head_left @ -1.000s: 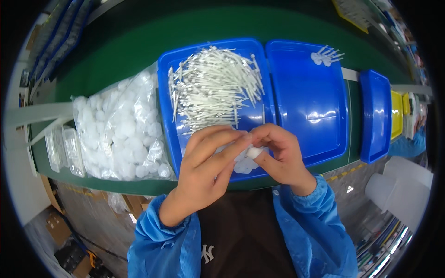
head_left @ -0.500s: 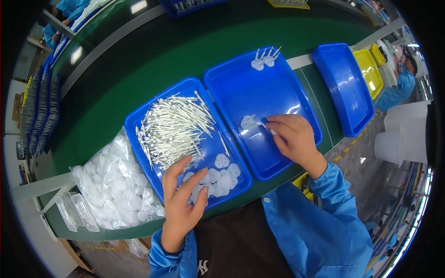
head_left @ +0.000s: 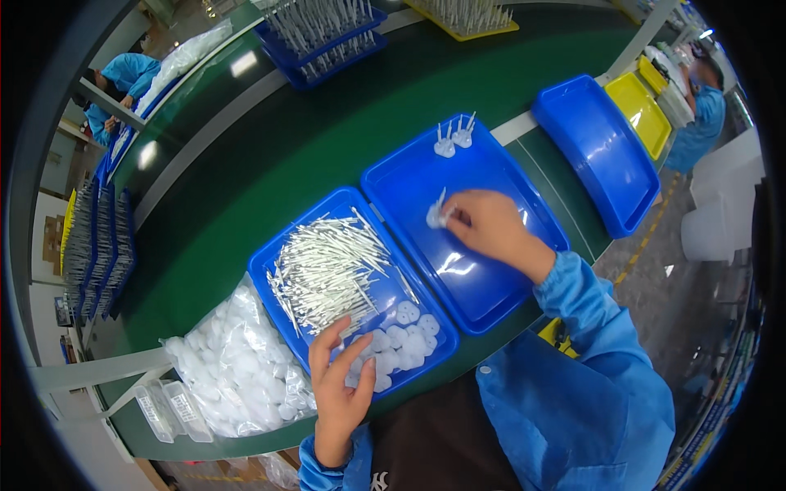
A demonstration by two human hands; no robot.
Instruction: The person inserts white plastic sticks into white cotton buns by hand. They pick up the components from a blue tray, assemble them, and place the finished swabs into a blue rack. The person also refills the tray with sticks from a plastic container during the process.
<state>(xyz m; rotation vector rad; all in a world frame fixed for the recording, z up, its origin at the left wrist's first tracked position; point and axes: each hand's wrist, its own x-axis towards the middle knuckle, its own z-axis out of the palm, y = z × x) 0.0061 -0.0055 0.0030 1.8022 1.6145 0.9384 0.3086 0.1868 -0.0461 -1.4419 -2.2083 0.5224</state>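
My right hand (head_left: 491,225) is closed in a pinch over the right blue tray (head_left: 417,176). Its fingertips are on a clear-white plastic disc piece (head_left: 436,216), from which a thin white stick rises. At that tray's far corner stand a few similar pieces (head_left: 454,143) with upright sticks. My left hand (head_left: 340,380) hovers at the near edge of the left blue tray (head_left: 264,255), fingers spread and curved, nothing visible in them. Beside its fingertips lie several loose whitish discs (head_left: 409,344). A heap of thin white sticks (head_left: 327,274) fills the rest of that tray.
A clear bag of white round parts (head_left: 241,368) leans against the left tray, with small clear boxes (head_left: 173,409) beside it. Blue (head_left: 602,151) and yellow (head_left: 639,110) trays stand right. Stick-filled trays (head_left: 323,41) sit at the back. Co-workers (head_left: 700,114) are at far right and far left.
My view has shifted, bringing more of the back trays into sight. My right hand has moved onto the disc piece, whose stick now points up. My left hand stays spread by the discs.
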